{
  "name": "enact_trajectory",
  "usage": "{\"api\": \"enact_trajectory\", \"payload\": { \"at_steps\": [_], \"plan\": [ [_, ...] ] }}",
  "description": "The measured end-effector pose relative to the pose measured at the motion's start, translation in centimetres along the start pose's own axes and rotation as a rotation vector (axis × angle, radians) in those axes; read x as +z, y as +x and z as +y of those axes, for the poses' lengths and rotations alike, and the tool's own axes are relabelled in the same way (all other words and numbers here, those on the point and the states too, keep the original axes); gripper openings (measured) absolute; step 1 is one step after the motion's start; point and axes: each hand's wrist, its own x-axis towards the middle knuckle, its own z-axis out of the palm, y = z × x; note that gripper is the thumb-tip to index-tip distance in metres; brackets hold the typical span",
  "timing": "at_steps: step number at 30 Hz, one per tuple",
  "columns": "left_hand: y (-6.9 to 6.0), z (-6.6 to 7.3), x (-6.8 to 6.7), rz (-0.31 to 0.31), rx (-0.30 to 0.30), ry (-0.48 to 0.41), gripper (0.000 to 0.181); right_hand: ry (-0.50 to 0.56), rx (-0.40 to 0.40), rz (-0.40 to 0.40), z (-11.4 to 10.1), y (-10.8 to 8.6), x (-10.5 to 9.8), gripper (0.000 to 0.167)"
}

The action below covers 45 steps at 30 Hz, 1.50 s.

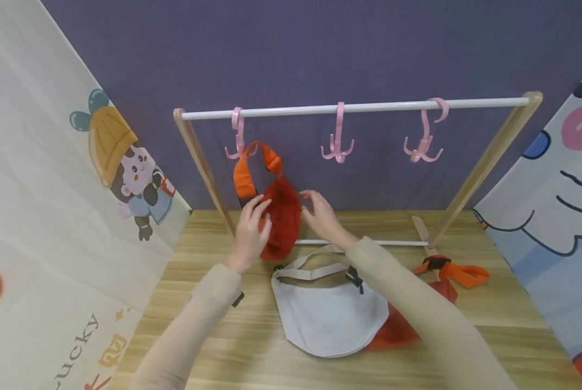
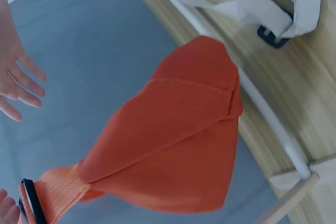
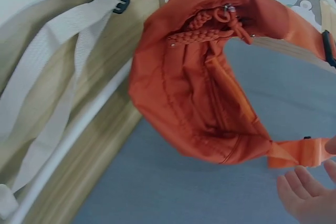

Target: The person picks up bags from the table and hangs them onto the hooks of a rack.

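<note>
Near the counter's back edge (image 1: 378,219), an orange-red bag (image 1: 285,216) is hanging between left hand (image 1: 249,235) and right hand (image 1: 324,218), both grips half-spread, holding nothing.

An orange-red bag (image 3: 157,85) fills the middle, its body curved and its fabric creased. A braided cord (image 3: 197,36) of similar colour is knotted near a metal ring. At the upper right, a strap goes to a dark buckle (image 3: 329,48), cut by the edge. The right hand (image 3: 310,195), partly visible, has loose fingers just beside the lower orange strap (image 3: 286,153); whether they touch, I cannot tell. To the left, a white rod (image 3: 89,121) and pale straps (image 3: 58,27) lie over wood (image 3: 131,30).
</note>
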Motion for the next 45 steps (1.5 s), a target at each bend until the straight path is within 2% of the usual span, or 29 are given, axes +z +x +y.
{"api": "enact_trajectory", "payload": {
  "at_steps": [5, 11, 16, 22, 26, 35, 45],
  "plan": [
    [-0.8, 0.9, 0.6, -0.007, 0.016, 0.001, 0.034, 0.014, 0.039, -0.055, 0.8, -1.2, -0.3, 0.035],
    [-1.8, 1.9, 1.3, -0.066, 0.03, -0.039, 0.03, 0.051, 0.081, -0.105, 2.0, -2.4, -0.7, 0.037],
    [-2.7, 2.6, 2.2, -0.082, 0.049, -0.071, 0.028, 0.012, 0.094, -0.137, 3.0, -3.2, -1.4, 0.038],
    [-4.0, 2.8, 3.2, -0.134, 0.059, -0.081, 0.027, -0.013, 0.129, -0.165, 4.0, -4.0, -2.0, 0.037],
    [-5.0, 2.8, 3.8, -0.197, 0.045, -0.081, 0.026, -0.034, 0.147, -0.175, 4.9, -4.6, -2.2, 0.037],
    [-7.1, 3.3, 4.7, -0.423, -0.02, -0.089, 0.026, -0.053, 0.171, -0.208, 6.6, -5.9, -2.4, 0.037],
    [-9.2, 2.6, 5.9, -0.593, -0.106, -0.025, 0.023, -0.084, 0.198, -0.268, 8.8, -7.1, -2.4, 0.036]
  ]
}}
